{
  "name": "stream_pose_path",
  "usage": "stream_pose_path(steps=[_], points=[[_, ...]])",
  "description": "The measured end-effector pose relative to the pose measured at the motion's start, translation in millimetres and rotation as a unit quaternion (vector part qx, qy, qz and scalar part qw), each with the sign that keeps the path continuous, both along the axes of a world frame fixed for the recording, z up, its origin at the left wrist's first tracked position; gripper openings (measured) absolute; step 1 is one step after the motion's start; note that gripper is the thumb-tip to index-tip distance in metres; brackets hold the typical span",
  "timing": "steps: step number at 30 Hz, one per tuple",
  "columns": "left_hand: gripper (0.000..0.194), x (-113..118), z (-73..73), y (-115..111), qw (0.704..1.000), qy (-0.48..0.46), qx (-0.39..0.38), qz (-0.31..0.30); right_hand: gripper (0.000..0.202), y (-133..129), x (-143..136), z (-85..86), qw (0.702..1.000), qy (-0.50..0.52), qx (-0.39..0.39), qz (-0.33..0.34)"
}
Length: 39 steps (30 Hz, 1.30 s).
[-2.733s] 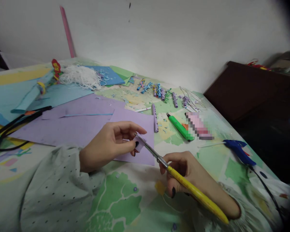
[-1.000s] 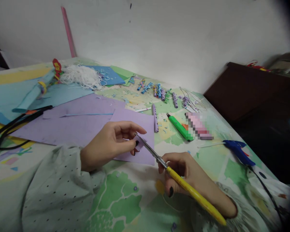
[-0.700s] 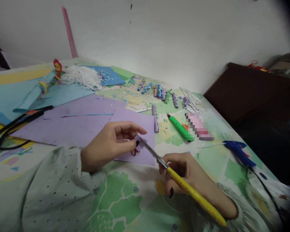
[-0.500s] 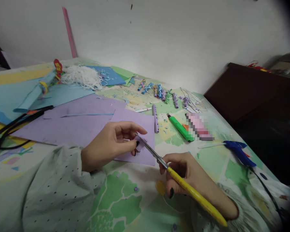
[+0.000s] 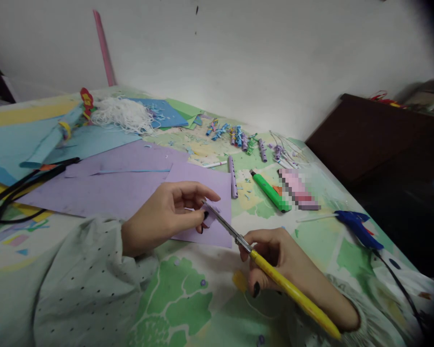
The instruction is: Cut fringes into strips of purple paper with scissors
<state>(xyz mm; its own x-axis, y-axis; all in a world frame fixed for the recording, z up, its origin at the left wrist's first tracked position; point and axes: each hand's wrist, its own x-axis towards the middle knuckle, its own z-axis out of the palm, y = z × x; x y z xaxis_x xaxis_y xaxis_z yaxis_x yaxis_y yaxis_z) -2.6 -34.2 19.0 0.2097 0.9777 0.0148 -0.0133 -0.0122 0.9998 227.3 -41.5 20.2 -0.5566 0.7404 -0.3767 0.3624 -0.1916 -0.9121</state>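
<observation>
My left hand (image 5: 177, 209) pinches a small piece of purple paper (image 5: 211, 215) between thumb and fingers. My right hand (image 5: 271, 258) is wrapped round scissors with yellow handles (image 5: 292, 291), whose metal blades point up and left. The blade tips lie against the small paper, close to my left thumb. Whether the blades have cut into it, I cannot tell. Beneath my left hand lies a square purple sheet (image 5: 217, 185), overlapping a larger purple sheet (image 5: 123, 193). Just beyond, a purple paper tube with dark notches (image 5: 233, 177) rests on the patterned tablecloth.
A green utility knife (image 5: 269, 190) lies beside a pixelated pink item (image 5: 298, 188). Farther right is a blue glue gun (image 5: 359, 229) with its cord. Several small curled paper tubes (image 5: 238, 137) line the back. White string (image 5: 123, 115) and black cables (image 5: 29, 188) occupy the left.
Almost nothing differs. My right hand and the scissors handles have shifted very slightly; my left hand keeps its place with the small purple paper.
</observation>
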Motion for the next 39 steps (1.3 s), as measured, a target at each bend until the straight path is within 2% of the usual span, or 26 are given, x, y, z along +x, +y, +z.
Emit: stream_pose_path(steps=[5,12,23,39], points=[[0.03,1.1,0.6,0.1,1.0,-0.005,-0.005,-0.003,0.06,-0.2,-1.1,1.6,1.0,-0.002,-0.01,-0.006],[0.029,0.9,1.1,0.5,1.0,-0.001,-0.002,0.002,0.051,-1.9,-0.7,3.9,0.999,0.047,0.0,0.024],[0.028,1.6,2.0,0.9,1.0,-0.002,-0.012,0.011,0.048,-2.1,-1.0,5.6,0.999,0.025,0.005,0.019],[0.028,1.7,1.0,1.8,1.0,-0.007,-0.013,0.02,0.057,-0.6,-3.6,5.3,1.0,0.013,-0.024,-0.009]])
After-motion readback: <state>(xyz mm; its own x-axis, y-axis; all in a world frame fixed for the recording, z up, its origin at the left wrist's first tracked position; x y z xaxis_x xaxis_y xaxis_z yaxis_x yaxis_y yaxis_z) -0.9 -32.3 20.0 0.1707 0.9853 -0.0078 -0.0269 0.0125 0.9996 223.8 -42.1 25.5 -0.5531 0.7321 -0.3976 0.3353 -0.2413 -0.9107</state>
